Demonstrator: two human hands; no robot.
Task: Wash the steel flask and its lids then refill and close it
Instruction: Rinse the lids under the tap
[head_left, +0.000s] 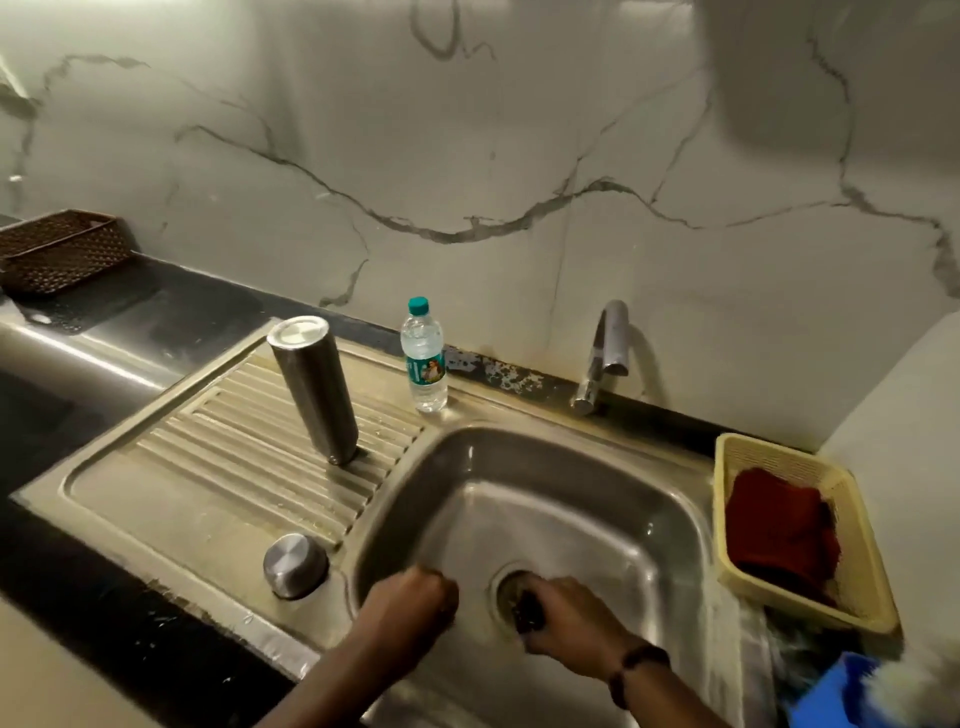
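While both hands work low in the sink basin (545, 467), head view only. Left hand (410, 605) curled into a fist over basin's near-left wall; anything inside it not visible. Right hand (569, 623) closed around a small dark object (527, 613) right over the drain (511, 584); object blurred, identity unclear. Beaded bracelet (636, 670) on right wrist.

Steel flask (314, 387) standing inverted on ribbed drainboard (234, 457), left of basin, mouth down, flat base up, leaning slightly. Round steel lid (295, 565) resting dome-up on flat rim at basin's near-left corner, apart from flask. Plastic water bottle (423, 356) with green cap upright behind basin's far-left corner, just beside flask. Tap (605, 353) behind basin at far edge, spout over basin. Yellow basket (800, 530) right of basin, holding red cloth (779, 525). Brown woven basket (60, 249) far left of basin, against marble wall (467, 156). Blue item (831, 696) at near-right of basin, blurred, cannot tell what.
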